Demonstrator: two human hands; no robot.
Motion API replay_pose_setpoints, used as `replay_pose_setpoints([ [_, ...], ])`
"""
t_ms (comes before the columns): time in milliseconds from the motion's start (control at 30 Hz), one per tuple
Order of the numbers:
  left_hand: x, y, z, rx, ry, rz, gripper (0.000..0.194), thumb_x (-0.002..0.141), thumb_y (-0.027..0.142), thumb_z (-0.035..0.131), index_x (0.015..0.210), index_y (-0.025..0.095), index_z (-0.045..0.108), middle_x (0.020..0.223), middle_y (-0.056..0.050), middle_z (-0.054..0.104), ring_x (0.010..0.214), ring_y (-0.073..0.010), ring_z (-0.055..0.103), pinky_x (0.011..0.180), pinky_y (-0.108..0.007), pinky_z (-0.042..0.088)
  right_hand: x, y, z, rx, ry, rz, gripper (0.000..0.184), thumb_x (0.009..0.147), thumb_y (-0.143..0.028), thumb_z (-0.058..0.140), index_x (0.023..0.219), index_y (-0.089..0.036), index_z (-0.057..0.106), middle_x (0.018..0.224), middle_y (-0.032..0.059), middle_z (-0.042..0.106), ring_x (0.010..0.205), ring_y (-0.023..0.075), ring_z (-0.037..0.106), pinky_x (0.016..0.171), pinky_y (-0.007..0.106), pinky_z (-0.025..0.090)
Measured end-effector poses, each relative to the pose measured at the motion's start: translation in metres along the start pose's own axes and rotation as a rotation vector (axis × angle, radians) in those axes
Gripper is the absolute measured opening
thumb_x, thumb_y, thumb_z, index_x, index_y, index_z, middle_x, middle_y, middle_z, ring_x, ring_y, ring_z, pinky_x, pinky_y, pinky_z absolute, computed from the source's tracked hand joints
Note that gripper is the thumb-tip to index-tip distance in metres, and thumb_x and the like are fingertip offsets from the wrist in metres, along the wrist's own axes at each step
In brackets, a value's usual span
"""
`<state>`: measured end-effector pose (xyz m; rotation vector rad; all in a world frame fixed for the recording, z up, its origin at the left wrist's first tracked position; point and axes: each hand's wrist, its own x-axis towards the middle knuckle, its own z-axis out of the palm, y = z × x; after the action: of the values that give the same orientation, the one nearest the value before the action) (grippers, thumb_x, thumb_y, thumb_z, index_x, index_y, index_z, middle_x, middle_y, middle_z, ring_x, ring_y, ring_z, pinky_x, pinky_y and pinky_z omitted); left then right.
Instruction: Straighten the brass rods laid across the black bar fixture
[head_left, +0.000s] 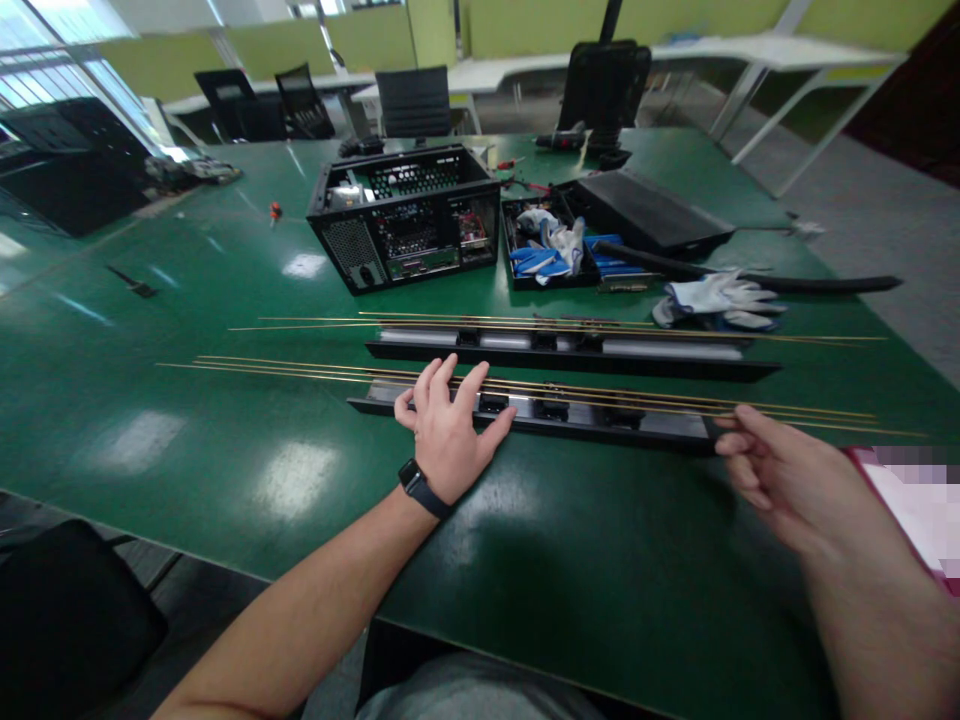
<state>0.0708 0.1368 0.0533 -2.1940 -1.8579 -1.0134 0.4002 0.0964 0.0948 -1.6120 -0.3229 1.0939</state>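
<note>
The table [225,420] is green, under gold-coloured rods [285,373]. The nearer channel [667,424] is black outside, silver-grey inside. Blue and white mark the piled gloves [551,250].

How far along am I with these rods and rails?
Rods lie along the far rail and near rail, so laying out looks done. Your left hand rests at the near rail; your right hand works at its right end. Left, perhaps: securing them; rods overhang both rails, no fastening clear.

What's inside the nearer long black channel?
Inside the channel are dark pieces and a pale strip, beneath thin brass-coloured rods. The left hand covers part of it; whatever lies underneath cannot be seen.
</note>
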Motion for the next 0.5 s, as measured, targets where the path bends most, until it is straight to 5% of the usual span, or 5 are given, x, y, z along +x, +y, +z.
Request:
replay_pose_setpoints([
  [200, -0.014, 0.016, -0.005, -0.034, -0.01, 0.099, 0.026, 0.096, 0.052, 0.083, 0.111, 0.031, 0.084, 0.165, -0.018, 0.062, 0.156, -0.0432, 0.051, 0.117, -0.066, 0.035, 0.001, 0.001, -0.001, 0.021, 0.003, -0.018, 0.015, 0.093, -0.028, 0.071, 0.088, -0.014, 0.066, 0.064, 0.0018, 0.059, 0.033, 0.0087, 0.037, 0.026, 0.019, 0.022],
  [500, -0.013, 0.034, -0.003, 0.029, -0.208, 0.216, 0.048, 0.099, 0.054, 0.078, 0.143, 0.034, 0.077, 0.184, -0.023, 0.033, 0.171, -0.0522, 0.024, 0.119, -0.078, 0.032, 0.008, 0.009, -0.012, 0.036, -0.043, -0.075, 0.017, 0.095, -0.029, 0.075, 0.093, -0.013, 0.07, 0.069, 0.0024, 0.062, 0.036, 0.0085, 0.04, 0.027, 0.018, 0.023],
])
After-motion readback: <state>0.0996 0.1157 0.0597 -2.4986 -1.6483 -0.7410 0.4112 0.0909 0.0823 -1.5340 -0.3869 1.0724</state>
